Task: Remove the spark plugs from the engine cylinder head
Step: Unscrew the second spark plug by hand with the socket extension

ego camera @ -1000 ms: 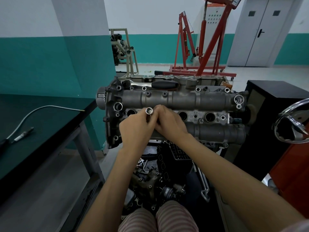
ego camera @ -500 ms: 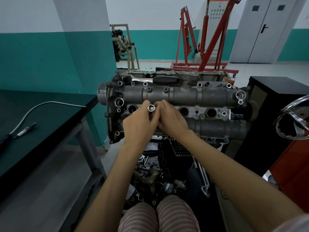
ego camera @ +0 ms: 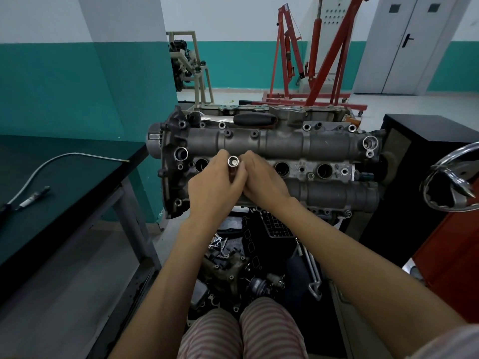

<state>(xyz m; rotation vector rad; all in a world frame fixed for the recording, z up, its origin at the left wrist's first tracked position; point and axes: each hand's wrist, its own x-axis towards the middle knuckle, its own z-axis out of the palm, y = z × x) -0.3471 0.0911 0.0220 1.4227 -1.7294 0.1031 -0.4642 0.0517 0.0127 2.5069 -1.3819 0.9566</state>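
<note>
Spark plug socket (ego camera: 233, 161), chrome tube with its open end toward the camera, sits at frame centre over the second plug well of the cylinder head (ego camera: 285, 149); judged it is seated on a plug down the well so it can be spun out by hand, plug itself not visible. Left hand (ego camera: 215, 187) wraps fingers round the socket shaft just below its mouth, right hand (ego camera: 261, 181) pinches it from the right side, both touching, likely to twist it together. Other wells (ego camera: 281, 168) show as open dark holes in a row left and right of the hands; cannot tell if plugs remain in them. Ratchet handle (ego camera: 255, 118) lies along the upper edge of the head, behind the hands, probably parked within reach. One removed spark plug (ego camera: 33, 196) lies on the dark table (ego camera: 77, 182) at left of frame, beside a grey hose (ego camera: 64, 158), well apart from the engine. Room: straight pull toward the camera looks free; below the head sits a clutter of loose parts (ego camera: 233, 263), a drop hazard. Black cabinet (ego camera: 427, 151) crowds the right end; red engine hoist (ego camera: 318, 60) stands far behind.
</note>
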